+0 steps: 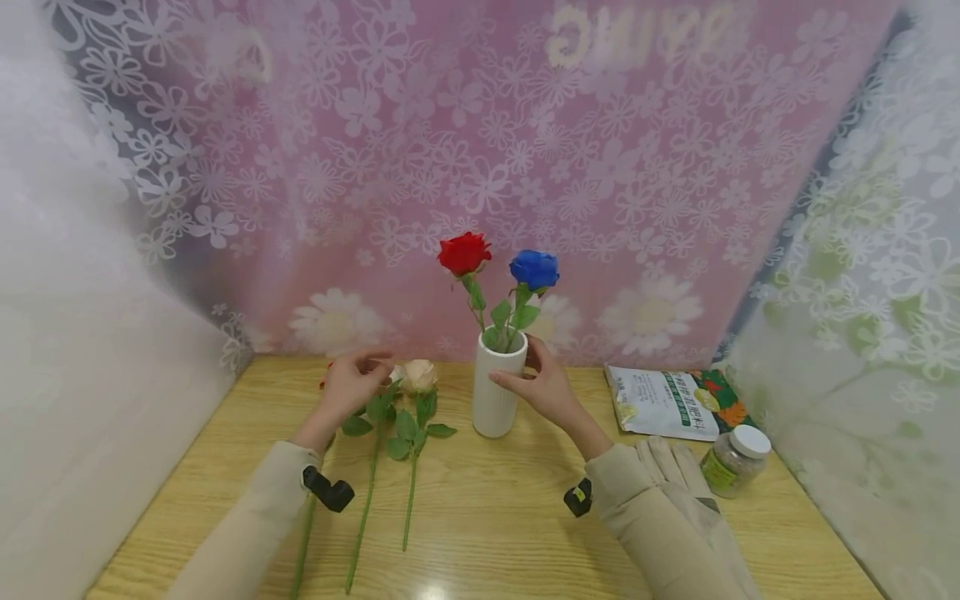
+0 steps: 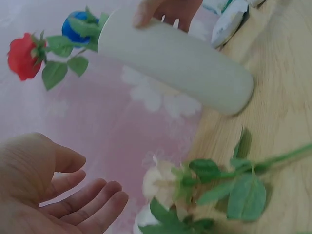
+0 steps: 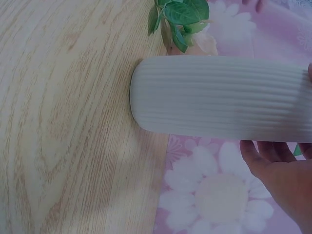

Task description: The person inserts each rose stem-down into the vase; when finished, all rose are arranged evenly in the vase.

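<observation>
A white ribbed vase [image 1: 497, 392] stands upright on the table, holding a red rose [image 1: 464, 253] and a blue rose [image 1: 534, 269]. My right hand [image 1: 546, 390] grips it near the rim from the right, thumb in front and fingers behind. To the left, my left hand [image 1: 351, 385] is held above the lying roses with its fingers loosely bent and nothing in them. A cream rose [image 1: 418, 377] lies nearest the vase. Beside it a white rose [image 2: 144, 218] is partly covered by leaves, and another red flower [image 1: 324, 382] is mostly hidden behind the left hand.
At the right are a white fertilizer bag [image 1: 666, 403], a jar with a white lid [image 1: 737, 460] and pale gloves [image 1: 684, 479] partly under the right sleeve. Long green stems [image 1: 364, 508] extend toward the table's front. A flowered pink curtain [image 1: 480, 167] hangs behind the table.
</observation>
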`<action>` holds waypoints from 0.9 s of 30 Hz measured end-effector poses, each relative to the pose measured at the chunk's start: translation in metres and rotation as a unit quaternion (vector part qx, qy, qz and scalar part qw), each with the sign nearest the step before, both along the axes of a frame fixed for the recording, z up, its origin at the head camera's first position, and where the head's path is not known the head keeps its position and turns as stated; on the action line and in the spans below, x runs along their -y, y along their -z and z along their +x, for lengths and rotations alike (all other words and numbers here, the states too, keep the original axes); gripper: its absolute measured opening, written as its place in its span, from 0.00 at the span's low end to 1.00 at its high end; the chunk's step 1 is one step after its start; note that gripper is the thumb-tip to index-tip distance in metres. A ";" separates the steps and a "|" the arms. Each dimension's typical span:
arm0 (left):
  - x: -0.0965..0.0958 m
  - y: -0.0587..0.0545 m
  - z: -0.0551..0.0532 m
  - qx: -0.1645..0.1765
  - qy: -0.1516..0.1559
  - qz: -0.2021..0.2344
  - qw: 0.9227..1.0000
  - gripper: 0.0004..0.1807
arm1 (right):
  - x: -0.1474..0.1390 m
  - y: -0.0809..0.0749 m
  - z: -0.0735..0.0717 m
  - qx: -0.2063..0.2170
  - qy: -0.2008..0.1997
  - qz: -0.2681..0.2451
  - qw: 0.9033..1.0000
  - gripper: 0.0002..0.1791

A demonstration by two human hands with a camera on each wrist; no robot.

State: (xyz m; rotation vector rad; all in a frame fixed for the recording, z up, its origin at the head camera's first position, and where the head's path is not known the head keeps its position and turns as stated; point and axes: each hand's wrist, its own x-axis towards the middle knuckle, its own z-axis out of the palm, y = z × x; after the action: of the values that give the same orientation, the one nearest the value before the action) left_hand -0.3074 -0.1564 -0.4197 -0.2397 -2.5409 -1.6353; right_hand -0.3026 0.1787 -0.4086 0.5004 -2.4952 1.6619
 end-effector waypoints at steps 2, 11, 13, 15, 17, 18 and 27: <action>0.010 0.004 0.004 0.012 -0.009 0.017 1.000 0.21 | 0.001 -0.007 0.005 0.010 -0.002 0.005 1.000 0.46; 0.055 0.024 0.026 0.039 -0.032 0.013 0.999 0.24 | -0.004 0.014 -0.012 0.019 0.004 0.004 1.000 0.49; 0.064 0.029 0.030 0.037 -0.025 0.012 0.999 0.25 | -0.004 0.015 -0.012 0.016 0.005 0.001 1.000 0.49; 0.073 0.033 0.035 0.034 -0.019 -0.005 0.999 0.25 | -0.004 0.015 -0.011 0.014 0.005 0.001 1.000 0.48; 0.081 0.036 0.041 0.029 -0.018 -0.032 0.999 0.25 | -0.004 0.015 -0.010 0.010 0.006 0.002 1.000 0.48; 0.084 0.038 0.044 0.027 -0.019 -0.044 0.998 0.25 | -0.004 0.015 -0.010 0.009 0.007 0.003 1.000 0.48; 0.100 0.050 0.066 0.091 -0.020 -0.017 0.996 0.28 | -0.003 0.013 -0.010 0.012 0.006 0.003 1.000 0.48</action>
State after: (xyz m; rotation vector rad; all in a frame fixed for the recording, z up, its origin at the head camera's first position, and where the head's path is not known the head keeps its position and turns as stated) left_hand -0.2412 -0.2567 -0.4701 -0.0446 -2.6876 -1.6717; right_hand -0.3126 0.1817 -0.4212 0.4675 -2.5153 1.6654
